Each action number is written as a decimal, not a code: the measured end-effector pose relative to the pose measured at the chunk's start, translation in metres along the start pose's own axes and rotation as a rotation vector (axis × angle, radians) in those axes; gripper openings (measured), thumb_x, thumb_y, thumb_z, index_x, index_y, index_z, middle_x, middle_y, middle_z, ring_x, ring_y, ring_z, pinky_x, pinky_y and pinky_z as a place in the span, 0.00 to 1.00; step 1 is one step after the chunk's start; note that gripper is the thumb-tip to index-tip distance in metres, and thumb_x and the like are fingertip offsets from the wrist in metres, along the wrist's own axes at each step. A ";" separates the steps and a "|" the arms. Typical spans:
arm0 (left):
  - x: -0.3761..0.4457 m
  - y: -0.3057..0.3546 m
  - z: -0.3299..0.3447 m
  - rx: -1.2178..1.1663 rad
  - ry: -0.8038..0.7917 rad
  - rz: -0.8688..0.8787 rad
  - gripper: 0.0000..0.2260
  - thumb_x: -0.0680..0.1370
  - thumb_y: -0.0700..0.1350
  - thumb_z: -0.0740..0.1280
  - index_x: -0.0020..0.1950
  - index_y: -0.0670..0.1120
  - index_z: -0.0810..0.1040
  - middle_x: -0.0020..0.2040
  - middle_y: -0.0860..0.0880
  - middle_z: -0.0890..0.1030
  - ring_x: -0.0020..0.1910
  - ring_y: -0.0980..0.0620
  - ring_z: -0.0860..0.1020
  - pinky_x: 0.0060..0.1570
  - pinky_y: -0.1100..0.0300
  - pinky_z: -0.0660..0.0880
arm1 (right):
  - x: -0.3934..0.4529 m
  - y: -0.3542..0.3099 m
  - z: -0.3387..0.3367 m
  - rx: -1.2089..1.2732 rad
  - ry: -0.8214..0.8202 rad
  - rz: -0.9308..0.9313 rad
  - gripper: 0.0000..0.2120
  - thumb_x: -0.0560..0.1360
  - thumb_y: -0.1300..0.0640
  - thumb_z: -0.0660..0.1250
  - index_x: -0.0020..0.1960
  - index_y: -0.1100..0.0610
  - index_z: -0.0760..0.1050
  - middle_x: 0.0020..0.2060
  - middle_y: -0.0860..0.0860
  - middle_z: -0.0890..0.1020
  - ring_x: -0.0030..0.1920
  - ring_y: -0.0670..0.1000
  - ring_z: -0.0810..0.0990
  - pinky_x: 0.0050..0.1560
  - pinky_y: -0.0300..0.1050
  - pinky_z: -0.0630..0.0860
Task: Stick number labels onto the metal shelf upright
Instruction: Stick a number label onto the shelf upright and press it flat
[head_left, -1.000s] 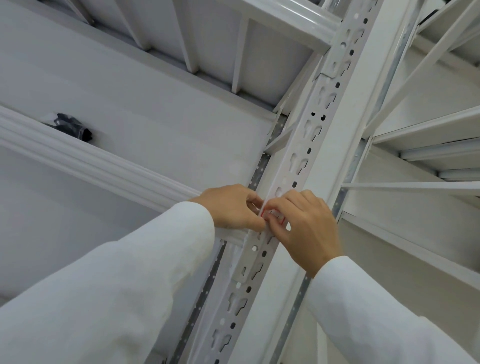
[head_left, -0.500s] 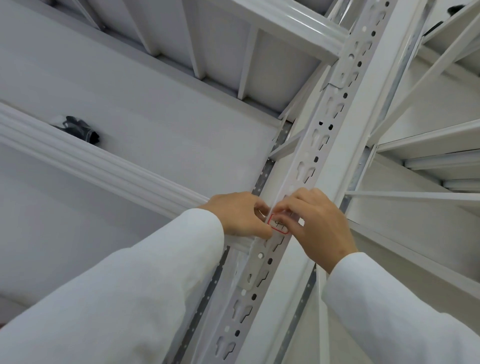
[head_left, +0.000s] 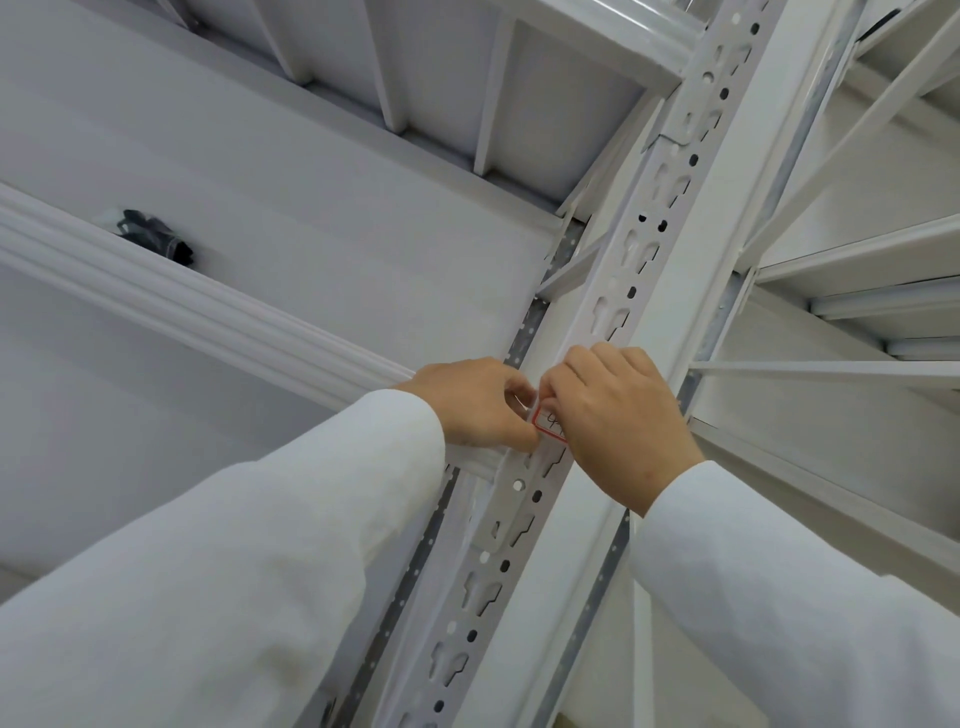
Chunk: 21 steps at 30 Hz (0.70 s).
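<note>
Pinching one red-bordered number label (head_left: 549, 423) from both sides: left hand (head_left: 475, 402) at its left edge, fingers curled in, thumb tip touching the corner; right hand (head_left: 621, 415) over its right part, fingers bent down onto it. Hiding roughly half the label under the right hand; showing only a faint handwritten mark, not legible. Lying flat, it seems, on the perforated face of the white metal shelf upright (head_left: 631, 275), beside the end of a horizontal beam (head_left: 208, 306). Judging progress: label placed, smoothing apparently not yet finished. No other labels visible on the upright above or below, so further ones probably left to stick. Resting on the shelf behind the beam, a small dark bundle (head_left: 153, 239).
</note>
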<state>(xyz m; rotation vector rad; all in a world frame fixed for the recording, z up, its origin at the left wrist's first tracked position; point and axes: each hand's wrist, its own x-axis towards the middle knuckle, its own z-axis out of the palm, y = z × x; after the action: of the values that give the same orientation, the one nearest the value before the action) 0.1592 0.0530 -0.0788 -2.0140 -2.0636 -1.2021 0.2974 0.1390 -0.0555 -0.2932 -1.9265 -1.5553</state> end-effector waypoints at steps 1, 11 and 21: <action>0.000 0.000 0.000 0.001 0.002 0.000 0.20 0.69 0.52 0.67 0.60 0.57 0.76 0.51 0.61 0.80 0.51 0.57 0.77 0.51 0.60 0.70 | 0.001 -0.001 0.001 -0.015 -0.010 -0.003 0.07 0.65 0.62 0.72 0.38 0.56 0.75 0.33 0.52 0.74 0.35 0.55 0.72 0.39 0.47 0.65; -0.001 0.000 0.000 -0.005 0.011 0.003 0.19 0.70 0.51 0.68 0.61 0.57 0.75 0.51 0.61 0.80 0.52 0.57 0.77 0.51 0.61 0.69 | -0.006 0.004 -0.009 0.342 0.082 0.140 0.11 0.74 0.53 0.57 0.42 0.55 0.76 0.36 0.51 0.76 0.34 0.54 0.73 0.36 0.47 0.71; -0.001 -0.001 0.000 0.005 0.010 0.002 0.20 0.70 0.51 0.67 0.62 0.57 0.74 0.53 0.60 0.80 0.53 0.57 0.77 0.51 0.61 0.69 | -0.003 0.001 -0.003 0.229 0.097 0.075 0.11 0.74 0.53 0.57 0.39 0.54 0.76 0.34 0.50 0.76 0.35 0.53 0.73 0.37 0.47 0.68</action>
<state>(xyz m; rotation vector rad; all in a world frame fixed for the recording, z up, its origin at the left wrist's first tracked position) 0.1588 0.0526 -0.0795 -2.0034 -2.0575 -1.2023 0.3012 0.1368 -0.0563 -0.1856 -1.9711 -1.2639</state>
